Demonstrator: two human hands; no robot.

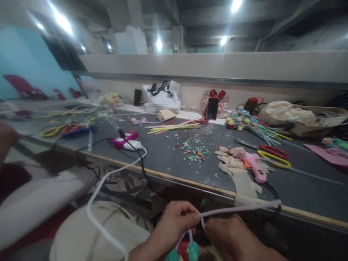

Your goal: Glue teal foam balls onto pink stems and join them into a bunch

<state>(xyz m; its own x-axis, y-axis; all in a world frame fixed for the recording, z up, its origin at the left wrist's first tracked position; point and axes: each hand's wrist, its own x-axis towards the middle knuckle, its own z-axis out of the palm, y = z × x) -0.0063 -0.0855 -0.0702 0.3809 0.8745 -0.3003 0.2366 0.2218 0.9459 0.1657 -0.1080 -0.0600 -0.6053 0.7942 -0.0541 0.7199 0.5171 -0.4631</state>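
Over my lap, in front of the table edge, my left hand (181, 219) pinches a pale lilac pipe cleaner (239, 209) between thumb and fingertips. From that pinch the long end reaches right, toward the table edge. A short bent part runs down to my right hand (231, 232), whose curled fingers close on it; the fingertips are partly hidden. Below my hands, pale stems and green fuzzy tufts (193, 251) show beside something red at the bottom of the picture. I cannot make out their full shape.
On the dark table (163, 156) lie a pink glue gun (255, 166), scissors (274, 156), small coloured clippings (197, 150), loose pipe cleaners (174, 127) and a power strip (125, 139). A white cable (108, 177) hangs at left. A phone (212, 108) stands behind. Another person's hand (7, 139) is far left.
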